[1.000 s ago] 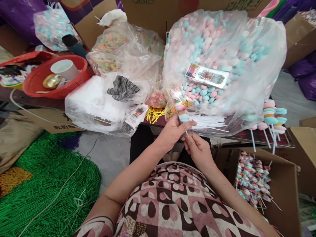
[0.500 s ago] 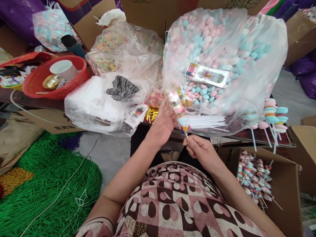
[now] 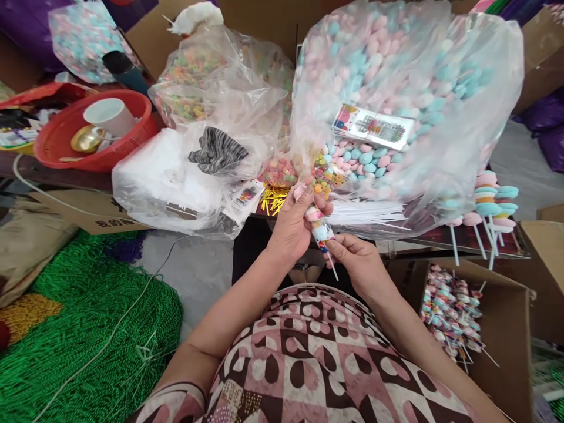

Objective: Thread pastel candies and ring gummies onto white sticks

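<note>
My left hand (image 3: 293,226) is wrapped round the upper part of a candy skewer (image 3: 321,230), a white stick with pastel sweets in a clear printed sleeve. My right hand (image 3: 356,262) pinches the sleeve's lower end and the stick, just below the left hand. Both hands are closed, in front of my patterned shirt. Right behind them lies a big clear bag of pink and blue sweets (image 3: 396,76) with a printed card pack (image 3: 373,126) on it, and a bundle of white sticks (image 3: 370,212).
A bag of small multicoloured sweets (image 3: 211,76), gold twist ties (image 3: 274,201), a white plastic bundle (image 3: 163,182) and a red basket with a cup (image 3: 88,135) lie on the left. Finished skewers fill a cardboard box (image 3: 506,329) at right; bare skewers (image 3: 489,202) stand above it. Green beads (image 3: 79,329) lie left.
My left hand moved from the skewer's base up over the candy and now closes round the top. The skewer has come down towards me; the right hand stays pinched at its lower end.
</note>
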`<state>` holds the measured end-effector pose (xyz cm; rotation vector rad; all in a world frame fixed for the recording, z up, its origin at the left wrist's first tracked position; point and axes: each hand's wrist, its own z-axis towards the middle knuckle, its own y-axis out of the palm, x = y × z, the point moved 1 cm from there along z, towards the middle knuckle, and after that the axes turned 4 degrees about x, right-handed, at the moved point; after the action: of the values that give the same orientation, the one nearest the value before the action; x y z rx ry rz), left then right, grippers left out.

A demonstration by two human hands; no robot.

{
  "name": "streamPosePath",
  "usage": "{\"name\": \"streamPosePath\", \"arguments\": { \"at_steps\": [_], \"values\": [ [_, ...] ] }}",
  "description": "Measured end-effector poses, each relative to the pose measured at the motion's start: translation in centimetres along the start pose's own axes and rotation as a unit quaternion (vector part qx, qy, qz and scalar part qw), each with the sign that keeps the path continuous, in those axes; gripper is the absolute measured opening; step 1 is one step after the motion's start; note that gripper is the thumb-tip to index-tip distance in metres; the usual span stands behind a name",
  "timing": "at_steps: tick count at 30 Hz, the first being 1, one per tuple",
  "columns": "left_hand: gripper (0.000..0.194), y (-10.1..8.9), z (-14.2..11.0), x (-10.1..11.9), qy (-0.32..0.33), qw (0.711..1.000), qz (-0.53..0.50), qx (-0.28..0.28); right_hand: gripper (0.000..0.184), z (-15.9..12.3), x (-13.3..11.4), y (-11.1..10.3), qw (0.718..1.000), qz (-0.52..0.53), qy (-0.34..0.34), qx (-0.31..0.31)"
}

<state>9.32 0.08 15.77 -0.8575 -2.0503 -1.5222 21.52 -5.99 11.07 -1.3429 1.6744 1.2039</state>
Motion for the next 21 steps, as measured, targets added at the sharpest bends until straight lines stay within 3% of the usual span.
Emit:
{"name": "streamPosePath", "arguments": {
  "at_steps": [4,10,21],
  "values": [
    [0.032,-0.1,0.0,-0.2,0.004,1.0,0.011,0.004,0.031,-0.3,0.3,0.2,0.999,0.029,0.019,0.007],
    [0.047,0.0,-0.1,-0.4,0.021,0.999,0.029,-0.015,0.033,-0.6,0.4,0.2,0.994,0.064,0.075,-0.041],
    [0.047,0.0,-0.9,-1.4,-0.01,0.995,0.092,-0.026,0.023,-0.8,1.1,1.1,0.998,0.012,-0.056,0.005]
  ]
}}
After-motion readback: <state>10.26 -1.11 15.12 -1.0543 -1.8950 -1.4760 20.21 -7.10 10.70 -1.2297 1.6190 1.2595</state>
